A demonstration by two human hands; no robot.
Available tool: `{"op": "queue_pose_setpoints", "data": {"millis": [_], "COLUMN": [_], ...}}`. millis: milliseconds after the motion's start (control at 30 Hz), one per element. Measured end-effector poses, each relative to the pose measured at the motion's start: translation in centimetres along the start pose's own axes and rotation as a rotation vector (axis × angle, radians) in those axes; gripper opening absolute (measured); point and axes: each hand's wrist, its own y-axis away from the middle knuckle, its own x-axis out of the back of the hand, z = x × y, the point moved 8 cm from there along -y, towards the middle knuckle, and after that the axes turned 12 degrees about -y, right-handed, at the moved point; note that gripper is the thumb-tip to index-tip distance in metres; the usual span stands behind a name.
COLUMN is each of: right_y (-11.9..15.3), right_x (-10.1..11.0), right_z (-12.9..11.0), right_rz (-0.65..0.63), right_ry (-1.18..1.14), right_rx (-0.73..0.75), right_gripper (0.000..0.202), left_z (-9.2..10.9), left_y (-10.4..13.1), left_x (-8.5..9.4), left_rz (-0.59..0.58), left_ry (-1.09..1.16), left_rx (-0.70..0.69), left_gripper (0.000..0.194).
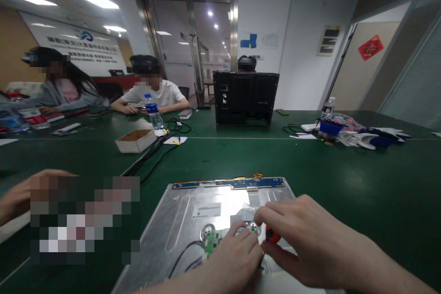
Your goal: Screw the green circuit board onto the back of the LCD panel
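Note:
A silver metal panel (pixel 179 220) lies on the green table, with a blue circuit strip (pixel 227 183) along its far edge and a green circuit board (pixel 209 242) near its middle. My left hand (pixel 237 248) rests over the green board with its fingers curled down; what they hold, if anything, is hidden. My right hand (pixel 303 234) is just right of it, its thumb and fingers closed round a red and black object (pixel 272 234). A clear plastic piece (pixel 247 212) lies by my right fingertips. Dark cables run from the board.
Beyond the panel stands a black monitor back (pixel 246 98). A white box (pixel 136 141), bottle (pixel 153 112) and black cables are ahead left. Gloves and a blue container (pixel 330 127) lie right. Several people sit around the table; another person's hand (pixel 37 188) is near left.

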Motion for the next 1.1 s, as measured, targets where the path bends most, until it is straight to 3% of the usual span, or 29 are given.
{"op": "queue_pose_setpoints", "data": {"millis": [367, 800, 1100], "right_y": [0.23, 0.23, 0.04], "right_x": [0.24, 0.11, 0.21], "right_z": [-0.32, -0.41, -0.53], "right_rz": [0.026, 0.021, 0.016], "right_ry": [0.008, 0.021, 0.023], "right_rx": [0.022, 0.022, 0.012], "right_gripper": [0.013, 0.011, 0.011], "left_z": [-0.01, 0.05, 0.04], "left_y": [0.13, -0.13, 0.13], "left_x": [-0.15, 0.17, -0.65], "left_rz": [0.034, -0.063, -0.086], "left_ry": [-0.003, 0.05, 0.011], "left_rx": [-0.002, 0.009, 0.012], "left_gripper": [0.014, 0.01, 0.012]}}
